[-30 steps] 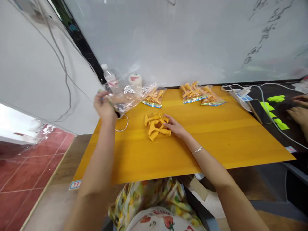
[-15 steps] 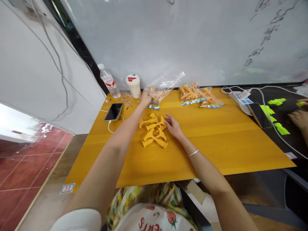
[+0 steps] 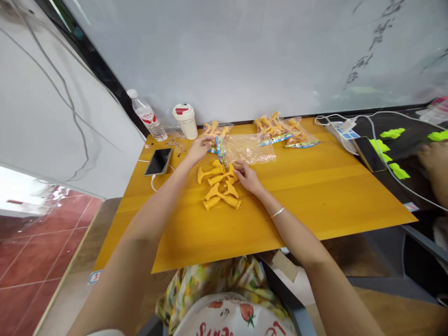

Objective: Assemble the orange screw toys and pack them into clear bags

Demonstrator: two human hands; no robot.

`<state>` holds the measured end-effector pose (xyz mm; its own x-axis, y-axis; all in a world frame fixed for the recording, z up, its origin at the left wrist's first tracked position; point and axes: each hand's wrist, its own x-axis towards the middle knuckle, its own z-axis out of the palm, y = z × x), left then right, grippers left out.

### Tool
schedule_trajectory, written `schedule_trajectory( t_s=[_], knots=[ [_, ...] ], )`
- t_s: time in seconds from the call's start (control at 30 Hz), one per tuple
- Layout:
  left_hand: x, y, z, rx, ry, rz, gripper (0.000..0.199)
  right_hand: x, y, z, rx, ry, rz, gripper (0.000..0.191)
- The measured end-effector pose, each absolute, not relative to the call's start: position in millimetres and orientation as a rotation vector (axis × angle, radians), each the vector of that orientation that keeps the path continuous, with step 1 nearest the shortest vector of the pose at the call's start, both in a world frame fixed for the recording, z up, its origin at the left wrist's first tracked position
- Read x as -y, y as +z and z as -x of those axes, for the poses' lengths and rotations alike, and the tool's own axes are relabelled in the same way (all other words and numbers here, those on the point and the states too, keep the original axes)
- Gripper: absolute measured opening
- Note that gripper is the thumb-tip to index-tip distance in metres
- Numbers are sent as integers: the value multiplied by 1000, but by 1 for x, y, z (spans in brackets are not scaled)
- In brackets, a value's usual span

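The left hand (image 3: 199, 149) reaches just beside a filled bag of orange flared plastic pieces (image 3: 215, 131), its fingers bunched narrowly; whether they hold anything cannot be told. The right hand (image 3: 247, 178) lies open, its fingertips touching a loose pile of the same pieces (image 3: 214, 191) just left of it. A flat clear plastic bag (image 3: 248, 149) lies just ahead of it on the yellow wooden table (image 3: 315, 196).

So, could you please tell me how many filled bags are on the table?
3: one bag beyond the left hand, then a second and third side by side further right.
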<state>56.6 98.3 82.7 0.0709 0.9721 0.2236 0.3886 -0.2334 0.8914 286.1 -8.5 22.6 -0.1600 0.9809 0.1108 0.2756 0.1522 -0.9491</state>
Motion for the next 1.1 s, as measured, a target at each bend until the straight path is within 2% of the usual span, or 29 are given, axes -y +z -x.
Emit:
schedule_trajectory(
  t_s=[0.1,0.27,0.3,0.4,0.47,0.6,0.7,0.83,1.0,1.1],
  knots=[
    [-84,76,-54,-1351,1063,-1760,29,7,21,-285,1576,1070,1236,39],
    [-102,75,-77,-1455,1055,-1450,53,7,21,-287,1570,1087,1267,39],
    [-108,75,-84,-1466,1028,-1381,51,7,21,-288,1576,1086,1266,39],
    [-121,78,-100,-1456,983,-1292,26,6,21,-290,1583,1100,1245,38],
    [-127,80,-107,-1424,1024,-1274,16,5,20,-290,1566,1129,1242,38],
    [-133,88,-112,-1295,1296,-1185,31,5,20,-290,1580,1152,1235,39],
    [-129,89,-119,-1159,1402,-977,30,6,21,-290,1600,1135,1220,38],
    [-118,85,-139,-1101,1166,-918,16,7,22,-290,1619,1119,1212,35],
    [-110,89,-162,-1041,986,-990,11,6,21,-292,1634,1115,1235,36],
    [-107,99,-152,-1075,910,-1040,21,4,19,-292,1609,1151,1245,37]
  ],
)
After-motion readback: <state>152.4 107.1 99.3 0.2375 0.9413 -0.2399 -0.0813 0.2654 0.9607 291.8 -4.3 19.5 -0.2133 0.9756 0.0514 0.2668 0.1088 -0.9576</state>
